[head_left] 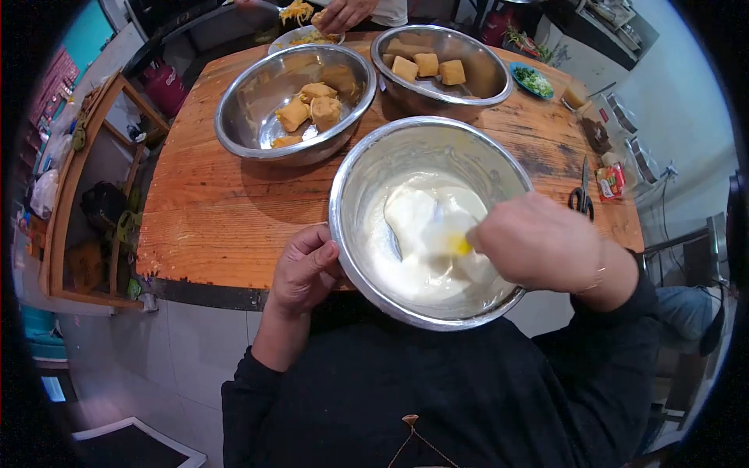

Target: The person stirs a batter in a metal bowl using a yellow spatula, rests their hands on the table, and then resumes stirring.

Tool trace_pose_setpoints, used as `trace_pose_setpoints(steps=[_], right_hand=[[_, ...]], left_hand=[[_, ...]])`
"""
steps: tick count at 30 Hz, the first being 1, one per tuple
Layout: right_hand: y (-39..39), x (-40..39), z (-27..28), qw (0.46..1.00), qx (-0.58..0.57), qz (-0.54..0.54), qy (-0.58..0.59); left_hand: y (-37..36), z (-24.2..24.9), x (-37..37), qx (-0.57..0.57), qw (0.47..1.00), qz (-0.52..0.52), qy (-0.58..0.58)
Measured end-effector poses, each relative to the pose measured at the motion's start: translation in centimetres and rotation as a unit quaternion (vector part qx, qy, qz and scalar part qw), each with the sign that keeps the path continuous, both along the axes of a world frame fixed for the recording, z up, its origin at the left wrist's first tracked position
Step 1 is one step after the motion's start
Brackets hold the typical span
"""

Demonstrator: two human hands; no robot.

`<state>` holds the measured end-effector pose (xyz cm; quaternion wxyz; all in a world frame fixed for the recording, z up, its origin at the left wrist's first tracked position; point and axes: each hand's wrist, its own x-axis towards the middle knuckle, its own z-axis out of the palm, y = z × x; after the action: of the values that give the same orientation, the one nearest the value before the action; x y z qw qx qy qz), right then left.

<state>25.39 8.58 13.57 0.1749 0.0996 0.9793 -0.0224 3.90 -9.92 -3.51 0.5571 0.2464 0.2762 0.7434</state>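
A steel mixing bowl (353, 257) is tilted toward me at the table's front edge, with thick, creamy white batter (413, 214) in it. On its left side my left hand (303, 269) grips the rim, thumb on the outer wall near the top. My right hand (542, 242) is closed over the bowl's right side around a utensil with a yellow part (459, 245). Its lower end is smeared by motion in the batter, so I cannot make out its exact kind. Pale smears coat the bowl's inner wall.
Behind stand two steel bowls (234, 148) (499, 95) holding golden-brown blocks (325, 113). Black scissors (581, 199), a red packet (611, 181) and a teal plate of chopped greens (533, 80) lie to the right on the wooden table (195, 210). Another person's hand (343, 15) handles yellow shreds at the far side.
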Motion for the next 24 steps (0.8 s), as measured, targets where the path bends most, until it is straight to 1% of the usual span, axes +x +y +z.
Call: trace_pose_setpoints(steps=[3,5,7,8,10,13,14,16,18,19,20,22,24], right_hand=[[2.0,-0.2,1.9,0.998,-0.052,-0.004,-0.024],[3.5,0.2,0.0,0.996,-0.032,-0.037,0.069],[1.9,-1.0,-1.9,0.992,-0.012,-0.123,0.02],[0.8,-1.1,-2.7,0.995,-0.029,-0.089,-0.015],[-1.0,-0.3,-0.9,0.999,-0.047,-0.019,0.002],[1.0,0.2,1.5,0.997,-0.071,-0.026,-0.002],[1.5,-0.8,1.9,0.997,-0.013,-0.065,-0.03],[2.8,-2.0,0.1,0.987,0.018,-0.158,0.033],[2.7,-2.1,-3.9,0.992,-0.058,-0.078,0.082],[0.5,-3.1,-3.5,0.993,-0.061,-0.097,0.028],[-0.8,-3.1,-2.8,0.996,-0.067,-0.053,0.005],[0.0,-0.9,-1.1,0.991,-0.105,0.029,0.072],[1.1,-1.3,1.3,0.997,-0.066,-0.034,-0.013]], left_hand=[[0.0,-0.1,-0.1,-0.003,1.0,-0.007,0.0],[0.0,-0.1,-0.1,0.003,1.0,-0.015,-0.004],[0.1,-0.1,-0.1,0.015,1.0,-0.017,-0.011],[0.2,0.0,-0.2,0.019,1.0,-0.021,-0.011],[0.1,0.2,-0.2,0.017,0.999,-0.034,-0.012],[0.1,-0.1,-0.2,0.014,1.0,-0.019,-0.011],[0.1,-0.1,-0.2,0.016,1.0,-0.021,-0.011],[0.1,0.1,-0.1,0.017,0.999,-0.027,-0.01],[0.1,0.2,0.0,0.011,0.999,-0.034,-0.012],[0.0,0.2,-0.1,0.008,0.999,-0.034,-0.012],[0.0,0.2,-0.2,0.011,0.999,-0.035,-0.013],[-0.1,0.0,-0.2,0.014,0.999,-0.037,-0.016],[-0.2,0.1,-0.2,0.016,0.999,-0.034,-0.007]])
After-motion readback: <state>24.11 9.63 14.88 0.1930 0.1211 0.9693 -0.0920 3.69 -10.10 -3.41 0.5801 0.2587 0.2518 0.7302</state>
